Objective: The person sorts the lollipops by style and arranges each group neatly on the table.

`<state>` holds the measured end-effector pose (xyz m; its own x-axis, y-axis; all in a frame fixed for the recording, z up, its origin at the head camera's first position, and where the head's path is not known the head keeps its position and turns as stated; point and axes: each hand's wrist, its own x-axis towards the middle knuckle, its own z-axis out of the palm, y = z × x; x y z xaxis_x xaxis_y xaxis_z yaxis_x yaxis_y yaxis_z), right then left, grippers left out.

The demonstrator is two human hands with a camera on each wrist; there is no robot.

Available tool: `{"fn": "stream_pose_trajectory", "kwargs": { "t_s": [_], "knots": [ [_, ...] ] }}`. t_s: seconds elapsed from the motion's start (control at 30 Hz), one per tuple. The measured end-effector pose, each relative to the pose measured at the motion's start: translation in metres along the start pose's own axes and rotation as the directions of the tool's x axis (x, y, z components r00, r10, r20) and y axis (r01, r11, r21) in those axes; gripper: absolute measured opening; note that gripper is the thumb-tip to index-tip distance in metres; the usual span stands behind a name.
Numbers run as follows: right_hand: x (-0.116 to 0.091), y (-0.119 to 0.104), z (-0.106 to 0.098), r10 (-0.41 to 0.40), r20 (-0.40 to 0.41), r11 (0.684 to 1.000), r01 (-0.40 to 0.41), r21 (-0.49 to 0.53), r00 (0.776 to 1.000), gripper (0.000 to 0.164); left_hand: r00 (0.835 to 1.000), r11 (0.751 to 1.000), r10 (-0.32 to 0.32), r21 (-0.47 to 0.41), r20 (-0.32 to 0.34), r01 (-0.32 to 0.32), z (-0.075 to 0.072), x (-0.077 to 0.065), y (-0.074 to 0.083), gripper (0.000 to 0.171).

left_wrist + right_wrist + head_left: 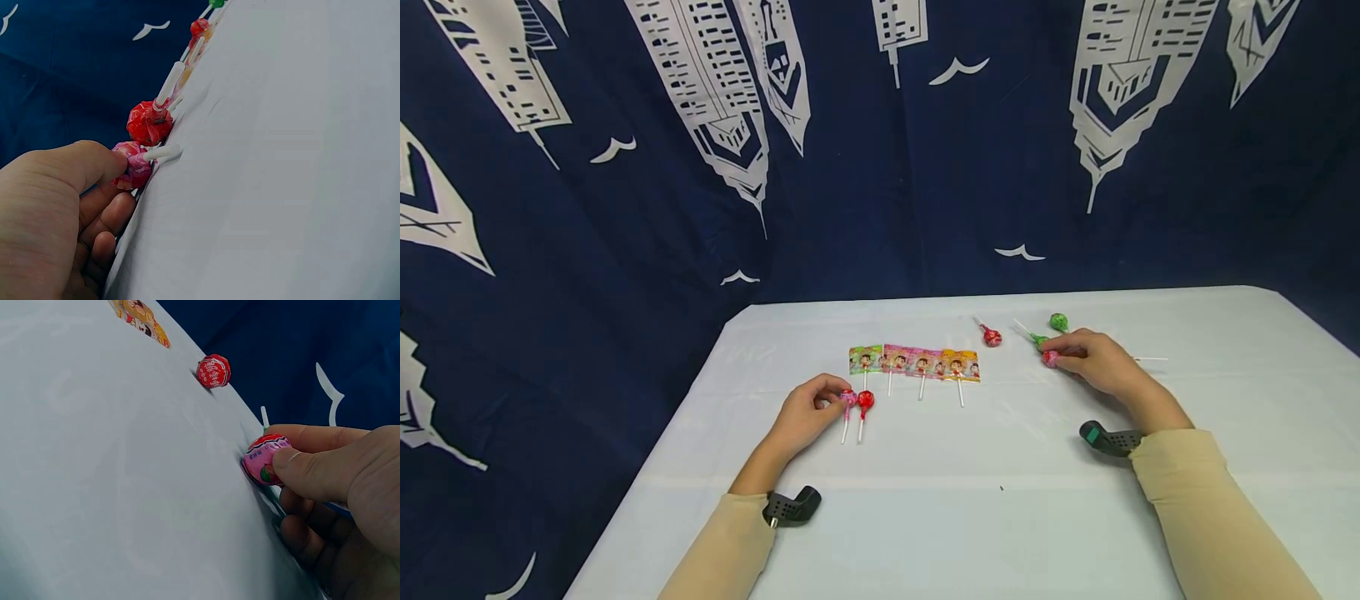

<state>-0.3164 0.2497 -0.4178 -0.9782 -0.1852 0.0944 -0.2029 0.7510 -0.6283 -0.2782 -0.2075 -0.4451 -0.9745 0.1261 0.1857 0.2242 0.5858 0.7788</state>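
My left hand (805, 415) pinches a pink-wrapped lollipop (130, 164) by its round head, thumb on the near side. Right beside it lies a red lollipop (866, 401), its stick toward me like the pink one's. Over on the right side, my right hand (1099, 363) holds another pink lollipop (267, 460) between thumb and forefinger, low over or on the table; I cannot tell which. Just behind those fingers are a green lollipop (1039, 340), partly covered by the hand, and a second green lollipop (1058, 322). A white stick pokes out on the hand's far right.
A row of flat-wrapped lollipops runs across the middle: green (866, 358), two pink (913, 361), and orange (961, 365), sticks toward me. A red lollipop (992, 337) lies between that row and the green ones. The white table (970, 533) ends at a dark blue printed cloth (880, 208).
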Motion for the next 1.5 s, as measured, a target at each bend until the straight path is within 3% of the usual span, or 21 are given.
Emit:
{"fn": "stream_pose_trajectory", "kwargs": {
  "t_s": [0.4, 0.57, 0.77, 1.07, 1.5],
  "knots": [
    [0.004, -0.002, -0.001, -0.037, 0.009, 0.998, 0.037, -0.041, 0.999, 0.028, 1.000, 1.000, 0.009, 0.016, -0.002, -0.009, 0.000, 0.003, -0.001, 0.018],
    [0.004, -0.005, -0.004, -0.018, -0.031, 0.998, 0.016, -0.067, 0.999, 0.028, 1.000, 1.000, 0.018, 0.020, -0.003, -0.018, 0.000, 0.003, 0.000, 0.019],
    [0.000, -0.020, -0.011, -0.034, -0.087, 0.998, 0.039, 0.055, 0.996, 0.031, 1.000, 1.000, 0.018, 0.018, -0.004, -0.018, 0.000, 0.003, 0.000, 0.020],
    [-0.003, -0.049, -0.010, -0.149, -0.149, 0.967, 0.175, 0.187, 0.978, 0.034, 1.000, 1.000, 0.010, 0.026, -0.001, -0.010, -0.001, 0.003, -0.001, 0.019],
    [-0.003, -0.085, 0.003, -0.229, -0.141, 0.954, 0.251, 0.163, 0.963, 0.029, 1.000, 1.000, 0.003, 0.011, 0.006, -0.003, 0.000, 0.003, -0.001, 0.018]
  ]
}}
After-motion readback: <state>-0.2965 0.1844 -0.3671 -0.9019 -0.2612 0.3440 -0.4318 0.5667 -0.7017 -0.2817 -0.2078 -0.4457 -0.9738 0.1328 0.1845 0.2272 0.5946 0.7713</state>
